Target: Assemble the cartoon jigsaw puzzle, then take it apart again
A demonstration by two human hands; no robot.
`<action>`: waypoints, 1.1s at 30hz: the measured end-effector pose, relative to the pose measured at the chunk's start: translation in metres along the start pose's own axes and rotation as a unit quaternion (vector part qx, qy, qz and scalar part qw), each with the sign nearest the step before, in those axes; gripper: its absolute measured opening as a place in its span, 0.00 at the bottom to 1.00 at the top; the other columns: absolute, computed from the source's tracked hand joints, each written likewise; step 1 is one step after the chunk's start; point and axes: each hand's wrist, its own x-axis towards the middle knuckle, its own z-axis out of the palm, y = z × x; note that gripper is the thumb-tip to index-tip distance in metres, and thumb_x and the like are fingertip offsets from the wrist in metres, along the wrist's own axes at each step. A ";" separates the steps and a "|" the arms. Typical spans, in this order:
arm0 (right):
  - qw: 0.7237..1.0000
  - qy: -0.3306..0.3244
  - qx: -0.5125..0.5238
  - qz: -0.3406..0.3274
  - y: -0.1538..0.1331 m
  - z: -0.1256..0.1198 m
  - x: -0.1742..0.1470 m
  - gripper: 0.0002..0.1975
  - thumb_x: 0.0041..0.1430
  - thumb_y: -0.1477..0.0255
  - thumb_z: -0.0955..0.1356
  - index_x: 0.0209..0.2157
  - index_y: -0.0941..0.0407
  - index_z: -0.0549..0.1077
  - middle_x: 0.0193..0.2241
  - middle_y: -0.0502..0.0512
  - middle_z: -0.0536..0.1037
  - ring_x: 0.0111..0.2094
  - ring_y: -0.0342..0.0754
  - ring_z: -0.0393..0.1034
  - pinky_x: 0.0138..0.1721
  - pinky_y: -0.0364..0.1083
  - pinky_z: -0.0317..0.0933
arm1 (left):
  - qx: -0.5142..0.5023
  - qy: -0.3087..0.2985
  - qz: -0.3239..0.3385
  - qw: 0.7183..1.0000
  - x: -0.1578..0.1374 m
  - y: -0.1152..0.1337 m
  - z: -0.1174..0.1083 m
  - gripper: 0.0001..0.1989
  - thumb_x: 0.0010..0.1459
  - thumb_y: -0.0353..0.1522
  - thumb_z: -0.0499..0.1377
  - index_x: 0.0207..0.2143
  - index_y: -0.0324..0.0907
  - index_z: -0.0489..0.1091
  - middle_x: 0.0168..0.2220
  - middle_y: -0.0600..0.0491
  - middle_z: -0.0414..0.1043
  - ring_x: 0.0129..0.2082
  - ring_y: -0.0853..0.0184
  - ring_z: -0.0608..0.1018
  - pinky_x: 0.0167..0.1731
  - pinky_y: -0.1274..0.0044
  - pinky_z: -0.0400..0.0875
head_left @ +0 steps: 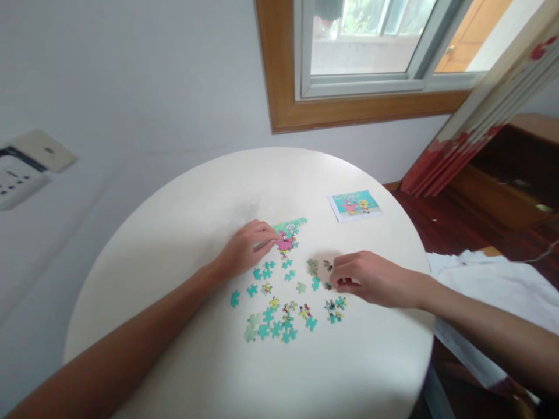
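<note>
A partly joined jigsaw puzzle (286, 240) with a pink cartoon figure and a green edge lies mid-table. My left hand (248, 247) rests at its left side, fingers stretched towards the pink figure and touching that edge. To the right, my right hand (364, 276) is bent down to the tabletop with its fingertips pinched together at a small puzzle piece (329, 286), which they partly cover. Loose teal puzzle pieces (276, 329) lie scattered nearer to me. Several pale pieces (312, 266) sit just left of my right fingertips.
A reference picture card (356, 206) lies at the back right of the round white table (174, 233). Behind it are a wall and a wood-framed window (283, 110). White cloth (493, 285) is beyond the right edge, and a socket (21, 174) is on the left wall.
</note>
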 end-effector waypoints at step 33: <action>0.965 0.188 0.159 0.085 0.053 -0.007 0.085 0.04 0.53 0.79 0.65 0.27 0.58 0.72 0.21 0.49 0.71 0.23 0.42 0.64 0.26 0.42 0.57 | 0.105 -0.127 -0.003 0.986 0.002 0.012 0.005 0.17 0.66 0.41 0.52 0.55 0.51 0.69 0.60 0.55 0.66 0.57 0.57 0.64 0.56 0.62 0.60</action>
